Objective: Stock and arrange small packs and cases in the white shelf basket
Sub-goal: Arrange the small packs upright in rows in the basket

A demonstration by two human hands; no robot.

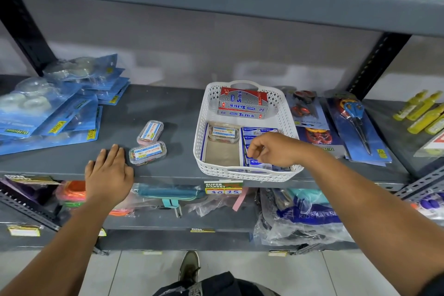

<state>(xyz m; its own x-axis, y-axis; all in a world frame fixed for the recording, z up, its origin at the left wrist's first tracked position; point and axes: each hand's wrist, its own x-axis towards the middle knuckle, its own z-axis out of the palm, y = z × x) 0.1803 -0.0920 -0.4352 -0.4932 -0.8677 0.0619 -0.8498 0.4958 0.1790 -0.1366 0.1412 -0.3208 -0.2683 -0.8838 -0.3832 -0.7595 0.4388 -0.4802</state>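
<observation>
I see the right hand (271,149) over the white basket (203,132), fingers curled onto the blue packs (258,163) (grip unclear). The left hand (109,173) lies flat, fingers spread, beside two clear cases (147,152).

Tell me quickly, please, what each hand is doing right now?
Left hand: open, flat on the shelf, holding nothing.
Right hand: fingers curled over the blue packs in the white basket; grip cannot be told.

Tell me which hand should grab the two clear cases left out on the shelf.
Left. The left hand rests beside the two clear cases, while the right hand is over the white basket.
</observation>
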